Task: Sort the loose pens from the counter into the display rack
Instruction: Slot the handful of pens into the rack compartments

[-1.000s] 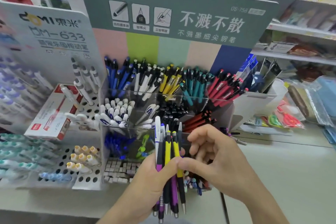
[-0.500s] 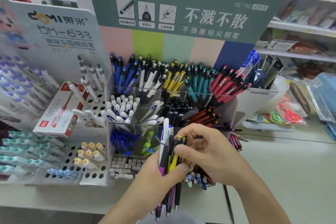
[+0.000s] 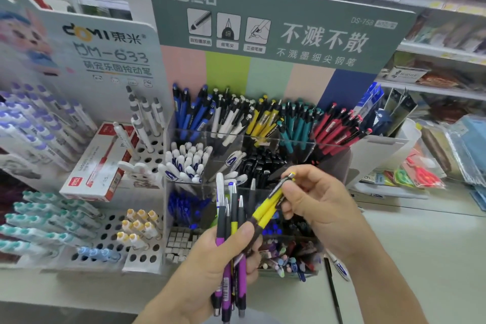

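The left hand (image 3: 210, 268) makes a grip around a bundle of pens (image 3: 231, 244), with the thumb pressed across the barrels; the pens stand nearly upright, purple and black barrels coming out below the grip and the clicker ends above it. The right hand (image 3: 318, 208) pinches the yellow pens (image 3: 268, 208) near their upper end. They are tilted, and their lower end is under the left thumb, touching the bundle. Just behind both grips stands the display rack (image 3: 302, 139), with clear compartments of blue, white, yellow, teal and red pens in its back row. To the right of the right grip and below it, one white pen (image 3: 339, 265) lies on the surface (image 3: 420, 258), beside the rack.
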{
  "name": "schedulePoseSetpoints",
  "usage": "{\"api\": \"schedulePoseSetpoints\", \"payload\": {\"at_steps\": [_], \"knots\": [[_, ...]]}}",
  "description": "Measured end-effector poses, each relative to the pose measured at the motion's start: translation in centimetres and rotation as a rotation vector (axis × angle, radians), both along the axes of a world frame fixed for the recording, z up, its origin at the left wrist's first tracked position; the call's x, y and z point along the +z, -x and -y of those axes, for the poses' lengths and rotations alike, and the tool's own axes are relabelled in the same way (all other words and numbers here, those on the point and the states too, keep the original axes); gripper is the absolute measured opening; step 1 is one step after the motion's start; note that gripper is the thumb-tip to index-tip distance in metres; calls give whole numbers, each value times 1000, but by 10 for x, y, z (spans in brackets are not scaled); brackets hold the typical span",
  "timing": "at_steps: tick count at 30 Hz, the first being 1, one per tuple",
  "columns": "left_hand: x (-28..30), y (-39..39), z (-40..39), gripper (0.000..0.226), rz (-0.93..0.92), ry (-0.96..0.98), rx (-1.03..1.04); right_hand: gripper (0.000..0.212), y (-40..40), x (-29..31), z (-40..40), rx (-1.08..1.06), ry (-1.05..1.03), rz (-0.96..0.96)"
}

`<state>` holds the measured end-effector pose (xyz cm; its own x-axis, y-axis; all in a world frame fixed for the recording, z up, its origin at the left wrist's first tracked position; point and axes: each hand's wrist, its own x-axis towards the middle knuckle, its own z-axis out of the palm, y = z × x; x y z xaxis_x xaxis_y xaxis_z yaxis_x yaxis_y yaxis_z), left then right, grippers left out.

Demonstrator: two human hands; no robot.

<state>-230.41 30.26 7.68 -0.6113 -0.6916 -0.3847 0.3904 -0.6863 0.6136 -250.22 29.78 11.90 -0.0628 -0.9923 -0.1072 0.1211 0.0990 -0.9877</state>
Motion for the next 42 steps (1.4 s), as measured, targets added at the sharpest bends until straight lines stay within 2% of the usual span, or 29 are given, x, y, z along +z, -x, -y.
{"api": "schedulePoseSetpoints", "payload": {"at_steps": [3, 5, 7, 9, 13, 17, 24, 29, 32, 35, 40, 42], "knots": [[4, -3, 3, 51, -36, -50, 65, 15, 16, 18, 9, -126, 60, 59], [6, -6, 6, 53, -52, -75, 98, 11, 25, 31, 20, -239, 175, 48], [10, -8, 7, 56, -74, -75, 130, 8, 29, 43, 33, -359, 335, -111], [13, -7, 9, 47, -100, -77, 151, 13, 29, 55, 46, -429, 473, -324], [20, -6, 12, 27, -137, -119, 187, 26, 25, 60, 73, -307, 592, -642], [24, -11, 12, 36, -127, -126, 208, 16, 22, 57, 89, -173, 651, -942], [25, -14, 14, 42, -126, -129, 207, 13, 18, 62, 102, -54, 582, -1138], [24, -12, 13, 45, -108, -111, 188, 16, 13, 65, 98, -80, 555, -1010], [24, -11, 12, 46, -93, -109, 175, 10, 6, 57, 108, -165, 605, -1038], [24, -10, 10, 45, -79, -112, 157, 21, 1, 47, 115, -339, 627, -1081], [25, -11, 11, 47, -68, -110, 187, 60, -9, 29, 105, -112, 544, -1311], [26, -13, 11, 46, -75, -107, 199, 67, -6, 24, 104, -105, 554, -1415]]}}
